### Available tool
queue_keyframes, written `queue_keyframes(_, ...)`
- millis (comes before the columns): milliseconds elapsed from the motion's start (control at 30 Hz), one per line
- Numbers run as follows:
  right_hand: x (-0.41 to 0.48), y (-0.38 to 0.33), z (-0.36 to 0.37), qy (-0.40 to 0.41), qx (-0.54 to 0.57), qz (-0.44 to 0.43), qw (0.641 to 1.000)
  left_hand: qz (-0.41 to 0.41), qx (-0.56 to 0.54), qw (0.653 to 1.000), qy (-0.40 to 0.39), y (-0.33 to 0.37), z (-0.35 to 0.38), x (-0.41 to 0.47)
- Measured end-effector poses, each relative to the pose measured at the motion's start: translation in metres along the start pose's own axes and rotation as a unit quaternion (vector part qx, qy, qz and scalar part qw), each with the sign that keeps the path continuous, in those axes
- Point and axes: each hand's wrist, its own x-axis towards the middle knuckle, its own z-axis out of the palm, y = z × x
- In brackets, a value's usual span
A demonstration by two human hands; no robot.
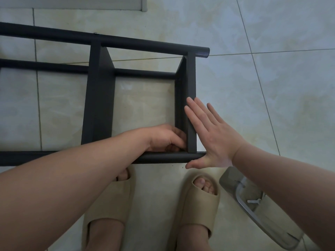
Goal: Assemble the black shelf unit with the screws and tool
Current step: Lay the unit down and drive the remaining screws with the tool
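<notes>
While the right hand [210,136] lies flat and spread against the end panel [191,105] to brace it, the left hand [166,137], curled at the near corner joint, seemingly works a hidden fastener on the black shelf unit [98,98], which lies on the tiled floor [272,87].

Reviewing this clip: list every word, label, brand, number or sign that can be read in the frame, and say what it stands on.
None: no text can be read in this frame.
black shelf unit: plain dark bars, no label showing.
beige slippers: no brand visible.
clear plastic bag on the floor tiles: no print visible.
left hand and right hand cover the near corner joint.
</notes>
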Motion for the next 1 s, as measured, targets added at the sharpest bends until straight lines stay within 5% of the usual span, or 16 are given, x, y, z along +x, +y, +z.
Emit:
queue_keyframes(133,0.0,-0.0004,-0.0001,0.002,0.001,-0.001,1.0,-0.006,-0.022,1.0,-0.013,0.0005,0.0013,-0.0004)
queue_keyframes(367,0.0004,-0.0002,-0.0005,-0.002,0.002,0.0,1.0,-0.004,0.125,0.992,0.035,0.0023,0.002,-0.002)
queue_keyframes(1000,0.0002,-0.0003,0.0,-0.001,0.007,-0.002,1.0,0.012,-0.003,1.0,-0.009,0.0004,0.0014,-0.0004)
